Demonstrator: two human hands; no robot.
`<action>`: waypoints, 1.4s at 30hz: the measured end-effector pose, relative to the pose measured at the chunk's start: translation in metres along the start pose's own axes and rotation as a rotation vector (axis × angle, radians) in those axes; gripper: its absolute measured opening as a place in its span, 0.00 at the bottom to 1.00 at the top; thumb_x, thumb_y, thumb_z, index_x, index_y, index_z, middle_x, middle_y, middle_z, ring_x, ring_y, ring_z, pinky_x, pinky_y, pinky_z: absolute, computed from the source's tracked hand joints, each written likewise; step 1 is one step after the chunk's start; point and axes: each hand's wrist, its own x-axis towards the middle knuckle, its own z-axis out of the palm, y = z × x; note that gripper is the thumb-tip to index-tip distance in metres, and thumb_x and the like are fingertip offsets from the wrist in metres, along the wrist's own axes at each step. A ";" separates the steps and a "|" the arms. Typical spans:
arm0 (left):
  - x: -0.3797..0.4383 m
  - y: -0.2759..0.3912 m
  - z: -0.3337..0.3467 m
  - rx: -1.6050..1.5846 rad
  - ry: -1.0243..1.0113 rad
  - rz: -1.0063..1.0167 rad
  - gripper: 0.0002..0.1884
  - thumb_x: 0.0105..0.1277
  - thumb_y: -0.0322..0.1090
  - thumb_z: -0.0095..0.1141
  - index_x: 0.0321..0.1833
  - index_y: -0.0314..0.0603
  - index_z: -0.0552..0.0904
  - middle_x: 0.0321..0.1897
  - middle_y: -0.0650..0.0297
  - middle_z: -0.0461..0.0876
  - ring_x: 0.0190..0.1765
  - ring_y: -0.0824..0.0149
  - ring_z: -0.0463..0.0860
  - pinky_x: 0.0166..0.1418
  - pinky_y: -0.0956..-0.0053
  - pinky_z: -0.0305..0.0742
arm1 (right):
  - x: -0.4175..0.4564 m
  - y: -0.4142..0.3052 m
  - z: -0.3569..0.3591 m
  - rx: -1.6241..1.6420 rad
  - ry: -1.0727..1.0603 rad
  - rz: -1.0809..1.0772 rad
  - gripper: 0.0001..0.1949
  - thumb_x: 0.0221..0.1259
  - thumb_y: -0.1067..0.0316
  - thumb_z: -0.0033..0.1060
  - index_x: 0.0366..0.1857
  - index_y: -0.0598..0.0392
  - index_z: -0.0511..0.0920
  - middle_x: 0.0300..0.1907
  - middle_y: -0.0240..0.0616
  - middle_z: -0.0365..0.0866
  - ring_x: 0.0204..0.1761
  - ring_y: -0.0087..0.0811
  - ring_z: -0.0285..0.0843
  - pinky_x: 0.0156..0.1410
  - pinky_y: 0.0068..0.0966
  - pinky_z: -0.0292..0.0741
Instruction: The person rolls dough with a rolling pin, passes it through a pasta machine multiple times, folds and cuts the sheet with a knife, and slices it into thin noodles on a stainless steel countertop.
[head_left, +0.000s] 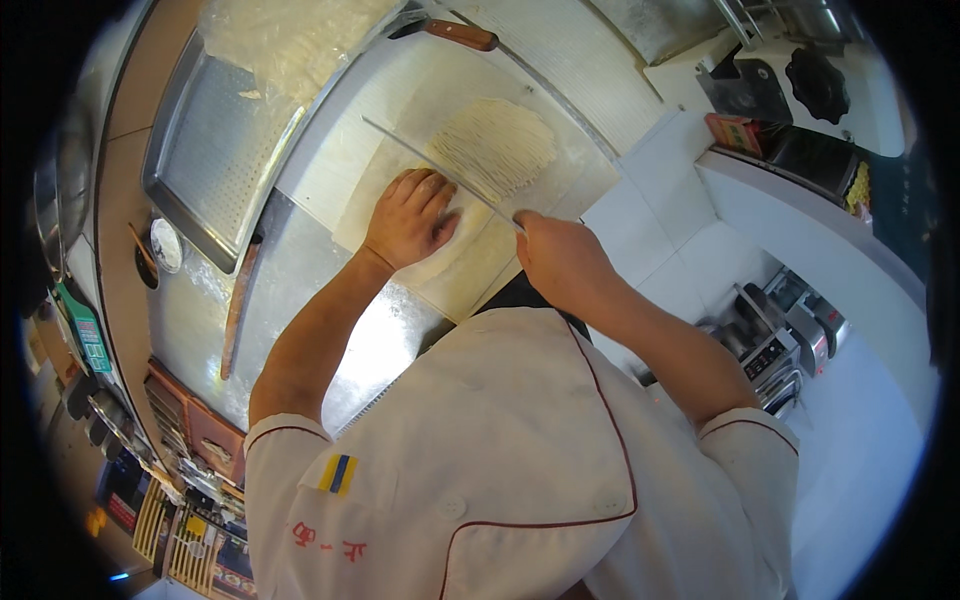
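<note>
My right hand (559, 259) is closed around the handle end of a long knife (435, 166), whose thin blade slants up and left across the floured board (360, 157). My left hand (412, 214) rests, palm down and fingers bent, on pale dough close beside the blade; how much dough lies under it is hidden. On the far side of the blade lies a flat bunch of thin cut noodles (495, 146). A scraper with a wooden handle (461, 34) lies at the board's far edge.
To the left stands a perforated metal tray (217, 142), with a plastic bag of pale dough pieces (292, 45) over its far end. A wooden rolling pin (240, 307) and a small bowl of white powder (166, 245) are on the metal counter (292, 262). A machine with a black knob (817, 86) is at upper right.
</note>
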 end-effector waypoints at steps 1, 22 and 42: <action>-0.001 0.000 0.000 0.005 -0.017 0.000 0.23 0.64 0.39 0.75 0.60 0.38 0.88 0.59 0.53 0.87 0.66 0.48 0.84 0.75 0.51 0.80 | -0.006 0.001 -0.001 -0.018 -0.023 -0.012 0.09 0.80 0.68 0.56 0.45 0.64 0.81 0.37 0.60 0.91 0.42 0.63 0.92 0.50 0.56 0.85; -0.005 -0.002 0.002 0.038 -0.022 0.005 0.21 0.65 0.40 0.74 0.57 0.37 0.88 0.59 0.53 0.87 0.67 0.48 0.83 0.76 0.51 0.80 | -0.006 0.003 0.013 -0.092 -0.084 0.014 0.06 0.76 0.72 0.57 0.44 0.63 0.80 0.36 0.60 0.91 0.41 0.63 0.92 0.49 0.54 0.87; -0.006 -0.002 0.000 0.012 -0.023 0.006 0.21 0.64 0.39 0.75 0.57 0.39 0.89 0.57 0.54 0.87 0.65 0.48 0.84 0.75 0.52 0.80 | -0.005 0.000 0.012 -0.130 -0.094 0.045 0.08 0.80 0.69 0.55 0.45 0.64 0.81 0.35 0.58 0.91 0.42 0.62 0.93 0.50 0.52 0.87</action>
